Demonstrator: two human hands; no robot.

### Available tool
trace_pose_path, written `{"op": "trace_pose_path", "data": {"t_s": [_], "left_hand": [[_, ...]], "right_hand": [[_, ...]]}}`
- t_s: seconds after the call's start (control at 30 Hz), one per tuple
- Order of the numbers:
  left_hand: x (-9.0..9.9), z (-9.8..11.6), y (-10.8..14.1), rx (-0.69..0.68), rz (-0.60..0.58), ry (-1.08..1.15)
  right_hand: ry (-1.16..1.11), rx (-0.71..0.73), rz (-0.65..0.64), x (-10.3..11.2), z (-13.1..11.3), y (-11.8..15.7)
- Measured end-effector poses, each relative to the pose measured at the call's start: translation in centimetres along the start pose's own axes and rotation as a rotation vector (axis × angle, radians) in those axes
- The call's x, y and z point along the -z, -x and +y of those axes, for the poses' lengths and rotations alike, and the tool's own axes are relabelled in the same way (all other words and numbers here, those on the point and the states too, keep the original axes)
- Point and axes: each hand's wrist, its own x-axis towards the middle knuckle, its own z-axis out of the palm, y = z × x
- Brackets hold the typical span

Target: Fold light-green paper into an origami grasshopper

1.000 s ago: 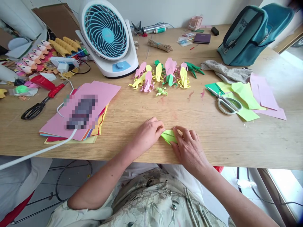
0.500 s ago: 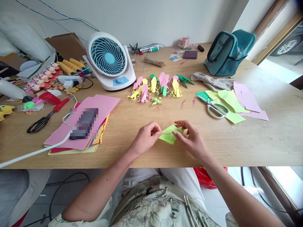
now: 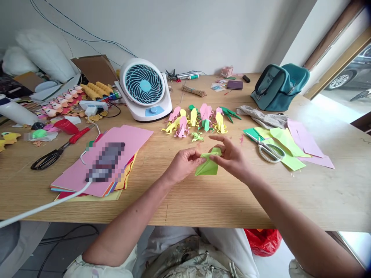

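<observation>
Between my two hands is a small folded piece of light green paper (image 3: 208, 166), creased and held just above the table. My left hand (image 3: 185, 164) pinches its left corner between thumb and fingers. My right hand (image 3: 232, 156) grips the upper right part with thumb and fingers, its index finger raised. Beyond my hands stand several folded paper figures in pink, yellow and green (image 3: 205, 112). The nearest is a small light green one (image 3: 197, 136).
White-handled scissors (image 3: 271, 151) lie on green sheets (image 3: 293, 164) at right, beside pink paper (image 3: 307, 137). At left are a stack of coloured paper (image 3: 136, 135) under a blurred device, and black-and-red scissors (image 3: 62, 148). A fan (image 3: 145, 87) and a teal bag (image 3: 278, 88) stand behind.
The light green paper has turned in my hands, and its upper edge now lies between my fingers. My right index finger has lifted. The camera view has tilted up a little.
</observation>
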Motion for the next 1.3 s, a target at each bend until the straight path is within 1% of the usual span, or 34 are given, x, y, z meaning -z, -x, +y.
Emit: {"op": "trace_pose_path", "data": {"t_s": [0.07, 0.13, 0.23, 0.33, 0.4, 0.5, 0.57, 0.6, 0.7, 0.8, 0.9, 1.1, 1.3], "left_hand": [[-0.1, 0.0, -0.6, -0.002, 0.087, 0.12], [-0.4, -0.2, -0.9, 0.011, 0.16, 0.242], [-0.8, -0.5, -0.9, 0.046, 0.223, 0.386], [-1.1, -0.8, -0.6, 0.082, 0.226, 0.477], [-1.3, -1.2, -0.4, 0.102, 0.23, 0.487], [-1.3, -1.7, -0.4, 0.113, 0.183, 0.441], [-1.2, -1.9, -0.5, 0.092, 0.129, 0.392], [-1.1, -2.0, -0.6, 0.076, 0.122, 0.368], [-0.9, -2.1, -0.9, 0.04, 0.186, 0.31], [-0.7, -2.4, -1.1, 0.036, 0.27, 0.264], [-0.7, -2.7, -1.1, 0.037, 0.322, 0.225], [-1.0, -3.3, -0.8, -0.006, 0.331, 0.081], [-0.6, -3.6, -0.8, -0.038, 0.378, -0.026]], "right_hand": [[-0.153, -0.059, 0.071, -0.6, 0.5, -0.3], [-0.232, -0.115, 0.089, -1.3, 1.2, -0.4], [-0.167, -0.178, 0.026, -2.3, 2.0, -0.3], [-0.061, -0.259, -0.018, -3.1, 2.2, -0.3], [-0.058, -0.292, -0.016, -3.5, 2.1, -0.4], [-0.11, -0.299, 0.011, -3.7, 2.0, -0.6], [-0.142, -0.308, 0.013, -3.8, 2.1, -0.6], [-0.147, -0.317, 0.013, -3.8, 2.1, -0.6], [-0.17, -0.349, 0.0, -3.6, 2.3, -0.5], [-0.24, -0.373, -0.018, -3.6, 2.5, -0.5], [-0.288, -0.387, -0.004, -3.6, 2.6, -0.5], [-0.259, -0.406, 0.057, -4.0, 3.3, -0.5], [-0.225, -0.4, 0.004, -3.9, 3.4, -0.4]]}}
